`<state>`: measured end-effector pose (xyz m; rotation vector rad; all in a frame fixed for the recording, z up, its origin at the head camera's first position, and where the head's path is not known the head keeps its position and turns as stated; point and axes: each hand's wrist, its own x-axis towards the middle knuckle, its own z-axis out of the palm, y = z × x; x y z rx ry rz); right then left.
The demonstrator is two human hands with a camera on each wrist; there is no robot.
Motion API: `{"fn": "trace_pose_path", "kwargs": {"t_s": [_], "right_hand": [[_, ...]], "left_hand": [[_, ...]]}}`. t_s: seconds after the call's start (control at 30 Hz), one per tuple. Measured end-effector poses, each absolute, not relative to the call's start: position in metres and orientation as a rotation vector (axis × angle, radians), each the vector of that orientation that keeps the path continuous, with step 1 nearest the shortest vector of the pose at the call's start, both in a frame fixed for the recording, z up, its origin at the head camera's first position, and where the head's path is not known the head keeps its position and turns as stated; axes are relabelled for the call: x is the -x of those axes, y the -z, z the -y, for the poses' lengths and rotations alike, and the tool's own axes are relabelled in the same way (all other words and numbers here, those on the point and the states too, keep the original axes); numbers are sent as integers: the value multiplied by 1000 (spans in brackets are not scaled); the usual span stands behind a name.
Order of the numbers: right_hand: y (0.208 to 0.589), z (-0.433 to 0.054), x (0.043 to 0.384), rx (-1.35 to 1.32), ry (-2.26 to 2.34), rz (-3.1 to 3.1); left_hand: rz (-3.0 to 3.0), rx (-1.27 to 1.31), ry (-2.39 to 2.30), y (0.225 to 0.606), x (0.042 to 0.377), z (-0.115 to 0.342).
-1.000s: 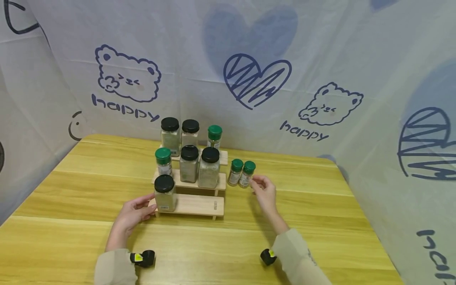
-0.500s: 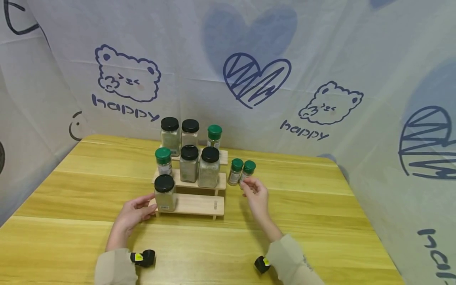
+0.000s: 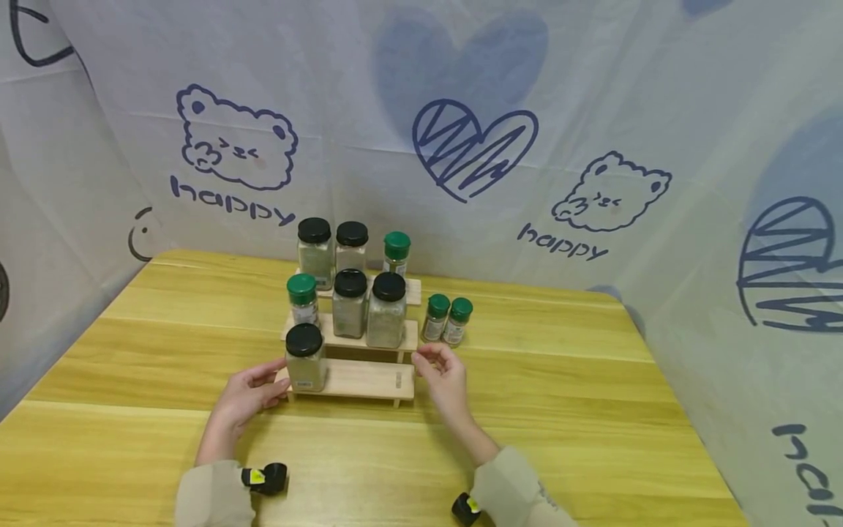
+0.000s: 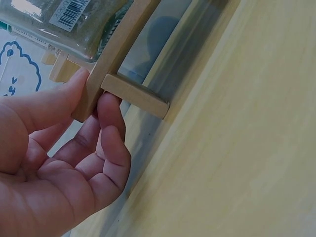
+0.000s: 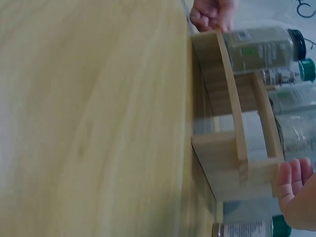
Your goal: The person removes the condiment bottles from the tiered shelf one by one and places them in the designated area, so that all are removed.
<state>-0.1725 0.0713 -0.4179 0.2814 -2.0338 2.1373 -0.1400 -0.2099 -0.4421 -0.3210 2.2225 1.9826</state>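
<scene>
On the yellow wooden table (image 3: 593, 439), the pale wooden three-tier rack (image 3: 365, 378) is pinched at its left end by the left hand (image 3: 246, 391); whether the right hand (image 3: 448, 377), opposite, grips can't be told. Level steadying is advised here, lest clear black-lidded jars (image 3: 306, 366) be tipped!

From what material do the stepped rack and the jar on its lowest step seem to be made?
Rack: apparently pale wood, smooth and matte; faint grain-like streaks show on its surface.
Jar: clear and glossy, with contents visible through its wall; glass or clear plastic, I cannot tell. Its black lid is opaque, perhaps plastic.
</scene>
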Motion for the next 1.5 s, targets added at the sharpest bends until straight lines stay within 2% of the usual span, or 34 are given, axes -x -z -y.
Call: {"fn": "trace_pose_path", "kwargs": {"t_s": [0.57,0.8,1.07,1.27,1.5], "right_hand": [[429,-27,165,-556,-2242,2028],[405,-11,152,-619,-2306,2082],[402,4,150,-647,-2328,2125],[406,13,153,-670,-2298,2150],[427,23,164,-691,-2225,2192]], "left_hand": [[-2227,315,-1988,442,139,210],[-2232,310,-1987,441,139,210],[-2227,314,-1996,442,139,210],[-2222,317,-1999,442,140,210],[-2225,314,-2006,442,139,210]]}}
